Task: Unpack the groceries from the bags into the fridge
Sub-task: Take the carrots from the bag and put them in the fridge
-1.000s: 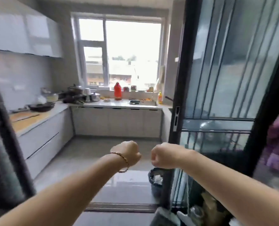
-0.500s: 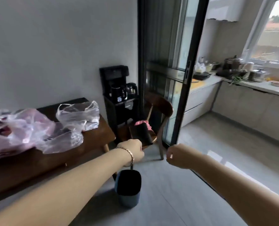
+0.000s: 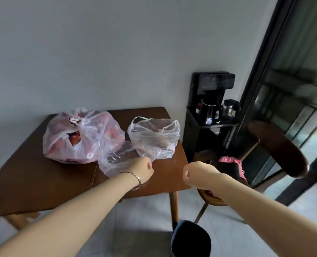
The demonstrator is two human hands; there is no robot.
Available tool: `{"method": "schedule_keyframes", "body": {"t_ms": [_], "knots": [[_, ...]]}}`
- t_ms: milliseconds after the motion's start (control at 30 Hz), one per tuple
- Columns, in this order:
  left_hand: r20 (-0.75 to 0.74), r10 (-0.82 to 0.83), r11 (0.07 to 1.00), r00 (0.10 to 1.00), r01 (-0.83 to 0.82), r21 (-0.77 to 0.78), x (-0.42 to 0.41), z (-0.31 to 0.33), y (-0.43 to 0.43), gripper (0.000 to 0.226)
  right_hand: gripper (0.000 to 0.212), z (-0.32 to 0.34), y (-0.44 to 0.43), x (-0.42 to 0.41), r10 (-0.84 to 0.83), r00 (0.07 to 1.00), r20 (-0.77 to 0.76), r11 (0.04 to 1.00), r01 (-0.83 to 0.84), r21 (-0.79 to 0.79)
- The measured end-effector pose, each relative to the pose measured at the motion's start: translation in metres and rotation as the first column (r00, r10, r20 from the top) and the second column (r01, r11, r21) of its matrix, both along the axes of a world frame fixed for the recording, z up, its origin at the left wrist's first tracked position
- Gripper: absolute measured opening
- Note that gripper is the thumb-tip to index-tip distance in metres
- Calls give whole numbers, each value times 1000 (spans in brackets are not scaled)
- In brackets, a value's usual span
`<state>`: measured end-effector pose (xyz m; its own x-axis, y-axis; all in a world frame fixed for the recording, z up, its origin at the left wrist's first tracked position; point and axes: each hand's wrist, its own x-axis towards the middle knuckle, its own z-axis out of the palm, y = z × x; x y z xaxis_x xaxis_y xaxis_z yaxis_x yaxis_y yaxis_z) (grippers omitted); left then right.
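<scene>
A grey wall (image 3: 117, 43) fills the upper view, with a black-framed glass sliding door (image 3: 261, 71) down the right side. Against the wall stands a brown wooden table (image 3: 33, 184). To its right is a wooden chair (image 3: 278, 151) with a pink-and-black cloth item (image 3: 230, 162) on the seat. Between table and door stands a black drinks stand (image 3: 209, 86) carrying a black kettle (image 3: 208, 113) and a glass pot (image 3: 231, 108).

Three plastic bags lie on the table. The biggest, a knotted pink-tinted bag (image 3: 91, 138) with red contents showing through, sits towards the back left. Just beside it on the right, a clear bag (image 3: 154, 140) stands upright with its handles open. A flattened clear bag (image 3: 113, 162) lies in front of both, nearest the person. A dark bin (image 3: 190, 240) stands on the floor by the table leg.

Both bare arms reach forward. The left hand (image 3: 143, 168) is a closed fist over the table, its knuckles at the near edge of the flattened bag. Whether they touch the film cannot be told, and nothing shows inside the curled fingers. The right hand (image 3: 194, 175) is also a fist, fingers folded in and holding nothing. It hangs at the table's right corner, apart from all three bags. A thin bracelet (image 3: 137, 179) circles the left wrist.
</scene>
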<state>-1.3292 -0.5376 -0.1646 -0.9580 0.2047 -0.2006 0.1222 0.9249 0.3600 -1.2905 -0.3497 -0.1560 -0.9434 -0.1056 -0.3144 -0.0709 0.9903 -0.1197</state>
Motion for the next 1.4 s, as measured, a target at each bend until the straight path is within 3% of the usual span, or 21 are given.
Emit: {"method": "schedule_keyframes", "body": {"t_ms": [333,500,633,700,800,900,967,1067,1167,1333,1400], "knots": [[-80,94,993,992,-88,75,-148,-31,-26,21,34,-55,-17,-185,105,994,-19,994,-105,11],[-160,19,996,987,-5,85,-235,-62,-47,38,31,-82,-36,-263,-28,989,-143,1000,26,-14],[-283,-52,998,958,62,27,-298,-84,-55,21,33,-98,-55,-321,-96,981,-170,987,71,-148],[-233,-87,996,969,88,-7,-327,-93,-54,18,39,-114,-65,-344,-80,991,-112,979,57,-194],[-86,-53,999,995,54,6,-362,-110,-46,22,39,-145,-75,-358,-26,994,106,972,50,-229],[178,9,1000,984,-12,20,-382,-128,-44,41,33,-166,-77,-350,97,935,341,982,-35,-184],[225,25,999,974,-33,30,-387,-138,-46,49,33,-173,-77,-349,138,894,426,988,-94,-124],[211,23,999,977,-32,40,-382,-148,-51,62,31,-184,-78,-364,92,912,401,995,-94,-15],[205,1,998,979,-12,54,-378,-150,-52,79,26,-195,-91,-389,-8,948,317,993,46,-112],[186,6,998,982,-17,54,-378,-143,-52,87,51,-245,-127,-404,-49,945,324,990,89,-109],[175,1,1000,985,-5,21,-378,-142,-52,87,52,-257,-127,-404,-73,951,302,987,112,-116]]}}
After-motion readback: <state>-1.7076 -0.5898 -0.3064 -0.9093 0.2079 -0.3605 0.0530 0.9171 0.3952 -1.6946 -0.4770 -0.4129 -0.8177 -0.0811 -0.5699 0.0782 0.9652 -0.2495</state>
